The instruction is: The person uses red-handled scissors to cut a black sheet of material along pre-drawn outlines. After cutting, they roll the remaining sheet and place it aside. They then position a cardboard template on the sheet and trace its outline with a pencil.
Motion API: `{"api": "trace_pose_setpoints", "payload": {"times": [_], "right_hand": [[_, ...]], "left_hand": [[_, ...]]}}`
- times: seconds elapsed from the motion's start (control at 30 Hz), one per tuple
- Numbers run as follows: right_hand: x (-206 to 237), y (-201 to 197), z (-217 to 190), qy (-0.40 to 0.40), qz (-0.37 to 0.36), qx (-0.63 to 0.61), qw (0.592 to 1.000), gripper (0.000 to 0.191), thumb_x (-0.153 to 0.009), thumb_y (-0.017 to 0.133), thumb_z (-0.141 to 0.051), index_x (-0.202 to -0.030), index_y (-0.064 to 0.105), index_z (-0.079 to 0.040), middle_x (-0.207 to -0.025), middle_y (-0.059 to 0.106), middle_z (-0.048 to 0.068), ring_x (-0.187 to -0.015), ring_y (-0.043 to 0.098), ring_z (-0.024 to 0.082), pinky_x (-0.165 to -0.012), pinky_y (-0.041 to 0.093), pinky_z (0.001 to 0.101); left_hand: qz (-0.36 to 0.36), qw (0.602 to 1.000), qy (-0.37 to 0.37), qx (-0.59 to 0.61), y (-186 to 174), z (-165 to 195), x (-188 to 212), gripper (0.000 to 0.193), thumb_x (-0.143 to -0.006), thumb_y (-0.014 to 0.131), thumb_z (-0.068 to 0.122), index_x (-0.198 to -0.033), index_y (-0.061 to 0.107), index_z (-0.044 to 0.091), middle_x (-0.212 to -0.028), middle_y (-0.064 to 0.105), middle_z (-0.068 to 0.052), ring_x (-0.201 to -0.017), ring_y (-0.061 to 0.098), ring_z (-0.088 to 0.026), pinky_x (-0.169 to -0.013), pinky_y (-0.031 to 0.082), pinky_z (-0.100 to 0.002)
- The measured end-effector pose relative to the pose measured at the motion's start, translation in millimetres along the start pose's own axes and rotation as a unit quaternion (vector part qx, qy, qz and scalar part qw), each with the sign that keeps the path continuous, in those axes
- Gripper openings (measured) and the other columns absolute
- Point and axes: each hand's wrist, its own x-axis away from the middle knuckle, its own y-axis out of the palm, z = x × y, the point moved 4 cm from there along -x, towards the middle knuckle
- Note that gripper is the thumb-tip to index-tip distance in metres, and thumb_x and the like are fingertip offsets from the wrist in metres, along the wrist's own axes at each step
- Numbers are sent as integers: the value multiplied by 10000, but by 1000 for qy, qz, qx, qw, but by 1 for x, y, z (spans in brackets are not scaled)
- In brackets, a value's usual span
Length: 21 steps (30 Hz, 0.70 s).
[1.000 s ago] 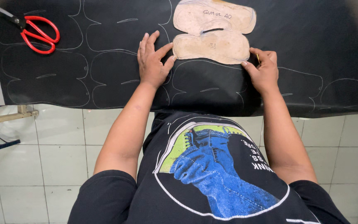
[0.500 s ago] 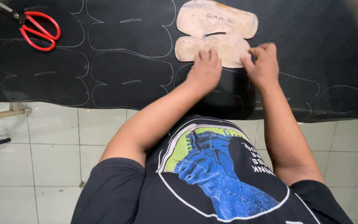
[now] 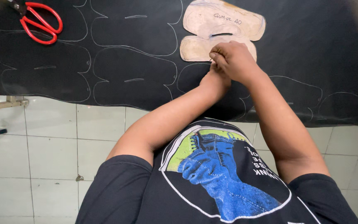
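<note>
Tan card template (image 3: 222,27): lies flat on black sheet (image 3: 129,54), long axis left-to-right, just beyond both hands. Right hand (image 3: 233,60): fingers together, pinched at template's near edge; contents unclear. Left hand (image 3: 215,79): beneath right, grip hidden.

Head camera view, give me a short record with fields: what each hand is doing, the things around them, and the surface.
right hand: right hand curled at the lower edge of the tan cardboard pattern, fingertips pinched; what they pinch cannot be told
left hand: left hand mostly hidden under the right hand
pattern: flat on the black sheet
sheet: black, with white traced outlines
scissors: red-handled scissors at the upper left, apart from both hands
floor: pale tiled floor below
</note>
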Motion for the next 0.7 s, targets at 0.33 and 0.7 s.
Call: {"api": "trace_pose_setpoints", "payload": {"times": [0.33, 0.7], "right_hand": [[-5, 21, -5, -135, 32, 69, 988, 78, -897, 687, -126, -962, 729, -138, -931, 739, 44, -915, 645, 307, -884, 454, 450], [-62, 34, -31, -105, 43, -51, 992, 49, -969, 716, -95, -992, 735, -56, -865, 715, 136, -797, 675, 333, -746, 535, 434]], "left_hand": [[23, 985, -35, 166, -9, -12, 5, 478, -1006, 460, 249, -1449, 533, 85, -1501, 495, -226, -1389, 459, -412, -1136, 350, -492], [-27, 992, 4, 121, -30, -13, 8, 435, -1004, 448, 204, -1398, 566, 61, -1478, 525, -187, -1378, 488, -360, -1161, 326, -529]]}}
